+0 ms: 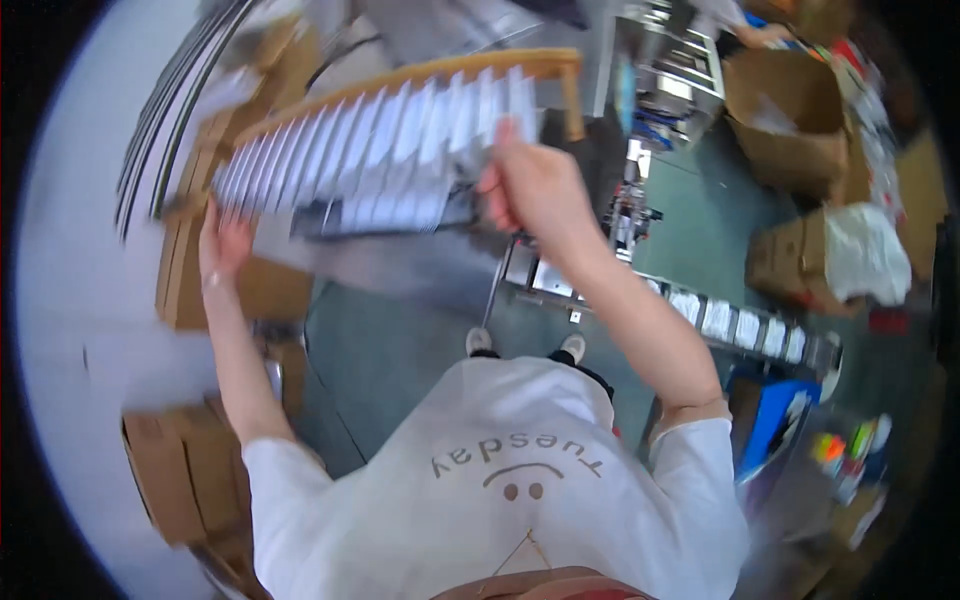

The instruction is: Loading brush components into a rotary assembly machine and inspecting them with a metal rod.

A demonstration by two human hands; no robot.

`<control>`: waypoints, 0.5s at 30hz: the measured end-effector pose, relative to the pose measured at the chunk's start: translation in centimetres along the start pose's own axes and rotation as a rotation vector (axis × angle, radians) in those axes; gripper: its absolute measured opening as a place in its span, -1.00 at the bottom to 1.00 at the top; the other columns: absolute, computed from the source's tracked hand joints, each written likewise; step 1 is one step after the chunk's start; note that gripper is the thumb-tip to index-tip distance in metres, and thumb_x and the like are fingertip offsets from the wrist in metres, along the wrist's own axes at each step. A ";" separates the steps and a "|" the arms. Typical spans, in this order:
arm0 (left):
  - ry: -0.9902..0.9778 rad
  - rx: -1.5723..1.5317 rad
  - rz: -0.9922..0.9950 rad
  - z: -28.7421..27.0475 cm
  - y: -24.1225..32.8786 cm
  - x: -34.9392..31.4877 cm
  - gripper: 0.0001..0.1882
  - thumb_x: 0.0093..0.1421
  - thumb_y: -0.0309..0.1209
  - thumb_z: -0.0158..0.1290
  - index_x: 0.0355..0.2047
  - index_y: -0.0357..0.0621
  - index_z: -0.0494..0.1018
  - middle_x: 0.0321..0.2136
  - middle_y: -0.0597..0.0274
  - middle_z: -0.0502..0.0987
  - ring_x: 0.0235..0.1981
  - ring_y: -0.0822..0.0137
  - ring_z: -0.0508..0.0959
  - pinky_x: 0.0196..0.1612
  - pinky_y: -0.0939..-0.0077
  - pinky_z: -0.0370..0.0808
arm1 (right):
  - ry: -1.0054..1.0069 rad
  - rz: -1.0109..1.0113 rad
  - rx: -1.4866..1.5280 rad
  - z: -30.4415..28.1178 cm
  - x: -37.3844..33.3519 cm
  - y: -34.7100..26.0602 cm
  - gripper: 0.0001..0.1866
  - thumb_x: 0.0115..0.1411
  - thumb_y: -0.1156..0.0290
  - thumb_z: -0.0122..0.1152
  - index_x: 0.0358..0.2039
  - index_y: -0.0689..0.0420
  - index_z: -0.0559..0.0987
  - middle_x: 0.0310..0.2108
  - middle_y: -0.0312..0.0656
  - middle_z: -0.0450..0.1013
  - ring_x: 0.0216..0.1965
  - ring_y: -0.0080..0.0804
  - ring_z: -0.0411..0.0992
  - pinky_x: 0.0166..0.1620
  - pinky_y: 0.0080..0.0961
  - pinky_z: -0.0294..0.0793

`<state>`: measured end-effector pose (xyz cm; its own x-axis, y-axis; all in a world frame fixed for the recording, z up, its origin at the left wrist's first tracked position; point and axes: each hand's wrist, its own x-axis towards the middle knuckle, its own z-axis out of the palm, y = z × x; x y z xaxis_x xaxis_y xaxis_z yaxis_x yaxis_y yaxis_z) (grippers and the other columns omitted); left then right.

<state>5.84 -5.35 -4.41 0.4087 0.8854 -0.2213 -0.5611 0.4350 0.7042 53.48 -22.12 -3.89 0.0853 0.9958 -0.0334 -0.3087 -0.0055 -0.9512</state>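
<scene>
A long row of thin, whitish-silver flat packets (385,130) stands on edge between my hands, blurred by motion. My left hand (226,243) grips the row's left end, its fingers partly hidden by the packets. At the right end, my right hand (540,190) is closed with the thumb up against the last packets. A dark strip (380,220) shows along the row's near side. Behind the packets runs a tan rim (420,70), bent down at its right end; whether it is wood or cardboard I cannot tell.
A conveyor (745,327) carrying white packets extends to the right, beside machinery (630,200). Open cardboard boxes (785,115) stand at the far right, one holding a white plastic bag (866,255). A blue bin (782,415) sits below the conveyor. More cartons (185,470) line the left.
</scene>
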 end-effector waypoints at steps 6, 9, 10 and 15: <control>0.880 0.825 0.369 4.9 -12.8 -5.4 -0.53 0.24 -0.08 -0.11 -0.39 -0.33 0.48 -0.50 0.08 0.56 -0.39 0.27 0.57 -0.38 0.48 0.52 | -0.102 -0.359 -0.587 -3.9 -2.7 2.8 -0.73 0.26 0.26 -0.04 -0.34 0.22 0.49 -0.56 -0.23 0.37 -0.57 -0.47 0.33 -0.50 -0.60 0.32; 0.705 1.737 0.743 6.7 -18.0 -4.9 -0.65 0.26 -0.30 -0.13 -0.16 -0.37 0.43 -0.23 0.00 0.52 -0.16 0.05 0.49 -0.06 0.31 0.39 | -0.172 -0.638 -0.944 -4.3 -1.3 5.2 -0.77 0.10 0.45 0.15 -0.22 0.23 0.46 -0.26 -0.11 0.41 -0.28 -0.26 0.39 -0.26 -0.48 0.42; 0.552 1.938 0.898 6.9 -18.4 -3.9 -0.64 0.27 -0.30 -0.16 -0.10 -0.35 0.39 -0.11 -0.05 0.46 -0.04 -0.01 0.42 0.07 0.26 0.30 | -0.162 -0.728 -1.076 -4.1 -0.4 5.9 -0.71 0.09 0.45 0.15 -0.16 0.23 0.43 -0.18 -0.08 0.39 -0.18 -0.18 0.36 -0.15 -0.40 0.38; 0.309 2.155 0.557 6.0 -17.2 1.6 -0.63 0.29 -0.31 -0.32 -0.08 -0.25 0.38 -0.05 -0.11 0.37 0.04 -0.07 0.29 0.16 0.09 0.11 | -0.196 -0.770 -1.578 -2.9 2.4 8.4 -0.56 0.13 0.16 0.03 -0.03 0.13 0.42 -0.03 -0.06 0.36 0.03 -0.07 0.27 0.01 -0.07 0.21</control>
<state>20.52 -12.43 -12.83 0.3271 0.9016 0.2830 0.9210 -0.3713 0.1182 53.85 -20.05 -12.89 -0.3840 0.8091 0.4448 0.8772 0.4700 -0.0976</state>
